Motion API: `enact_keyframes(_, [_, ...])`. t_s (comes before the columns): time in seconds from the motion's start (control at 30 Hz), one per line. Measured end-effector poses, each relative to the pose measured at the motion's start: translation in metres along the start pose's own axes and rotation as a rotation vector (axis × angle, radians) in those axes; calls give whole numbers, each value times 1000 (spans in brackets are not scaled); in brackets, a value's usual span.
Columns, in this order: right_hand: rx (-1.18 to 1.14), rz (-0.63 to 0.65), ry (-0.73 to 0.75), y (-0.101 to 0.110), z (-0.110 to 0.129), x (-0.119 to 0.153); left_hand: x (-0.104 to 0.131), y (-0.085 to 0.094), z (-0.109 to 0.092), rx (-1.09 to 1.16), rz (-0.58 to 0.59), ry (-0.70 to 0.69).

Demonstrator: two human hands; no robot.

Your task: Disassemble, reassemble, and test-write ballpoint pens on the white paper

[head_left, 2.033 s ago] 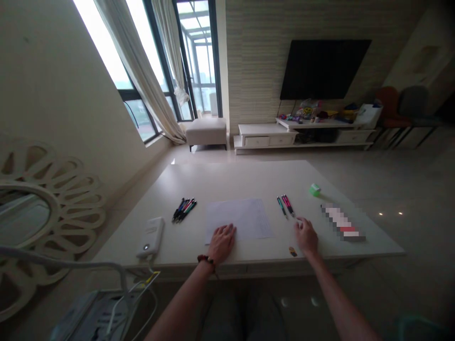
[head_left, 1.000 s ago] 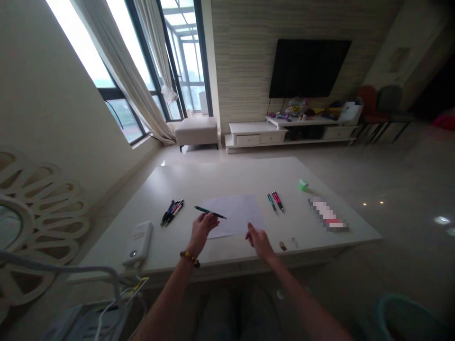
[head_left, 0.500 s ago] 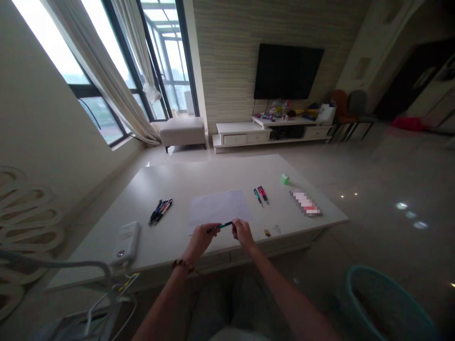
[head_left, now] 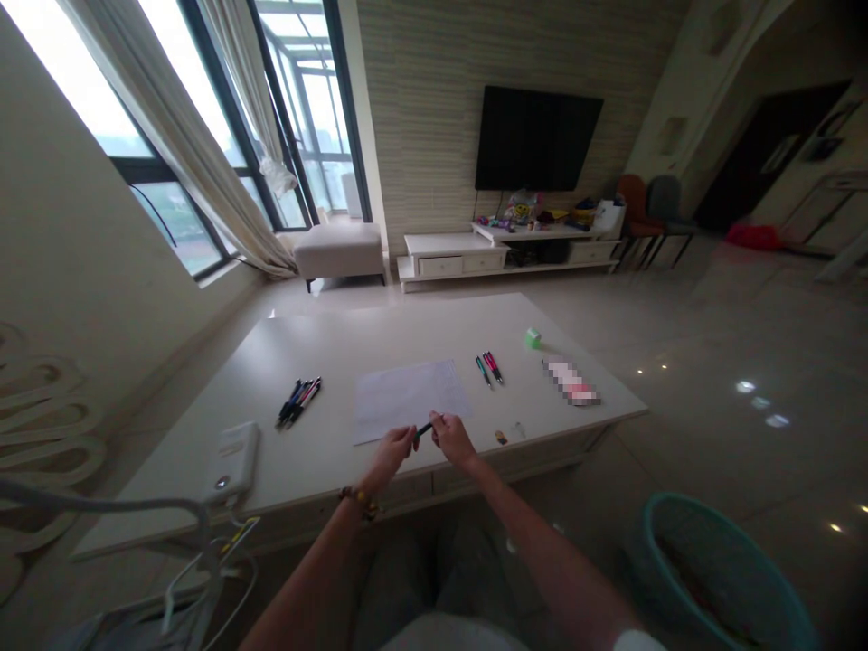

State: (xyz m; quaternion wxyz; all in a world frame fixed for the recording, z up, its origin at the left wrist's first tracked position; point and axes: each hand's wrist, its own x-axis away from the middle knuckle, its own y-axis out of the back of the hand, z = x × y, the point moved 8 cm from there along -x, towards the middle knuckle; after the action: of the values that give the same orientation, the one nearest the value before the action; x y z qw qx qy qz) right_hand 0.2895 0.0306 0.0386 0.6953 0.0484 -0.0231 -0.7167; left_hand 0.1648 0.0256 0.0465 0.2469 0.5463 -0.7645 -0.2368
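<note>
A dark pen with a green part (head_left: 424,429) is held between my two hands, above the near edge of the white paper (head_left: 407,393). My left hand (head_left: 395,452) pinches one end, fingers closed. Closed around the other end are the fingers of my right hand (head_left: 453,438). They cover both tips of the pen. Right of the paper lie a green pen (head_left: 483,372) and red pens (head_left: 494,367). A bunch of several pens (head_left: 298,402) rests left of the paper.
On the white table (head_left: 325,344) are a white box-shaped device (head_left: 235,461) with cables, a small green object (head_left: 533,338), a blurred-out flat item (head_left: 571,382) and a small yellowish piece (head_left: 501,437). A teal basket (head_left: 729,579) stands on the floor at right.
My hands have come closer together on the pen, so less of it shows, and it tilts more. The whole view has shifted slightly.
</note>
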Motion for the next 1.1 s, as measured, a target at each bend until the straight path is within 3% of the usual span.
enact_keyframes(0.07, [26,49,69,0,10,-1,-4,0,2,140,86,5])
enact_keyframes(0.13, [25,101,85,0,14,-3,-4,13,-2,126,10,-65])
enact_keyframes(0.27, [31,138,43,7,14,-11,7,28,-15,-140,-164,-157])
enact_keyframes(0.4, [35,210,82,6,18,-16,13,27,-22,-315,-195,-183])
enact_keyframes(0.6, [52,269,66,4,16,-21,12,28,-24,-403,-212,-229])
enact_keyframes(1.1, [27,282,35,-1,6,-25,12,25,-17,-369,-227,-204])
